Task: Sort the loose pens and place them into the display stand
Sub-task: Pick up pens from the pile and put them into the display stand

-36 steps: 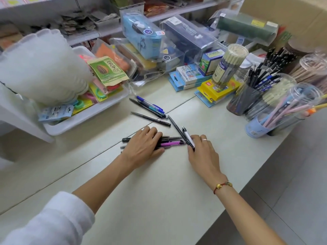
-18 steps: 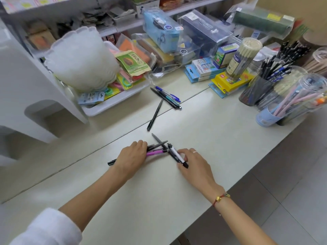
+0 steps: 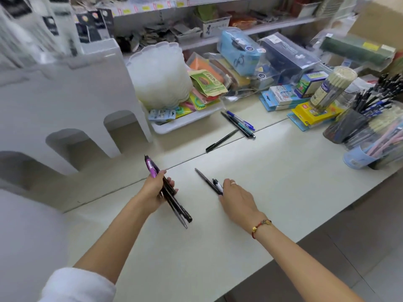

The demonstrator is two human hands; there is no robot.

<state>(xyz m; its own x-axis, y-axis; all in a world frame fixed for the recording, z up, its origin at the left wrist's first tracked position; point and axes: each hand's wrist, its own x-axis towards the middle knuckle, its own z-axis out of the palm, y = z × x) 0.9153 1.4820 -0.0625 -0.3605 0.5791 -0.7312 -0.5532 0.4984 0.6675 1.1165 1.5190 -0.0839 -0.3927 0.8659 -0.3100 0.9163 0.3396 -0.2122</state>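
I note the change against half a second ago: the left hand [image 3: 158,190] has lifted a bundle [image 3: 172,199] of pens off the counter [image 3: 283,182], where both hands were then pressed over one pile. The bundle now runs from 11 o'clock to 5 o'clock through the hand, with a purple pen [image 3: 151,165] projecting at the far end and dark barrels at the near end. I judge that the gathering step is part done: one group is separated and ready to carry to the stand. The left hand is closed round the bundle, fingers wrapped over the barrels, thumb underneath; I cannot count the pens in it. The right hand [image 3: 236,198] lies flat and mostly open on the counter, its fingertips on a white-and-black pen [image 3: 218,185] that lies beside a thin dark pen [image 3: 204,178]; it presses or steadies rather than grips. More loose pens remain at 12 to 1 o'clock of the hands: a single black pen [image 3: 221,141] across the counter seam, and beyond it a small group [image 3: 238,124] including a blue one, just beside the tray [image 3: 185,123]. The white stand [image 3: 65,94], with arched openings, sits at 10 o'clock of the left hand, well apart from it. Filled pen cups [image 3: 357,136] stand at 2 o'clock. No loose pen has reached the stand yet.
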